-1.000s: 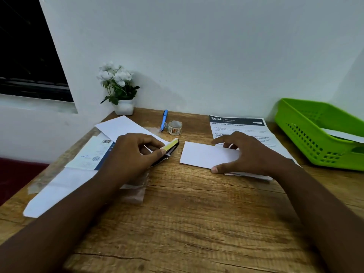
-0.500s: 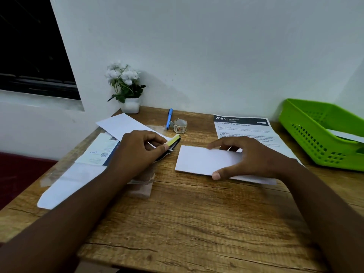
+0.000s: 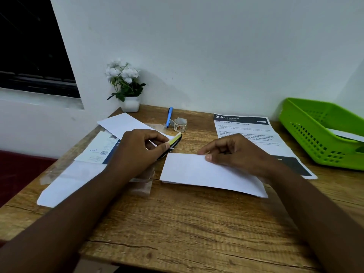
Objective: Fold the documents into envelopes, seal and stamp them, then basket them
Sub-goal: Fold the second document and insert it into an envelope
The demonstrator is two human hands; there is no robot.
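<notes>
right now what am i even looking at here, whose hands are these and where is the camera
No machine here: these are a person's two bare hands, filmed by a camera worn on their head, looking forward and down at a wooden desk.

The right hand pinches the top edge of a folded white sheet lying in the middle. The left hand holds a small yellow and black thing; I cannot tell what it is.

Also on the desk: a printed page headed 2684, white papers and envelopes on the left, a blue pen, a roll of stickers, and a potted plant with white flowers. At the right stands a green basket with something white inside.
</notes>
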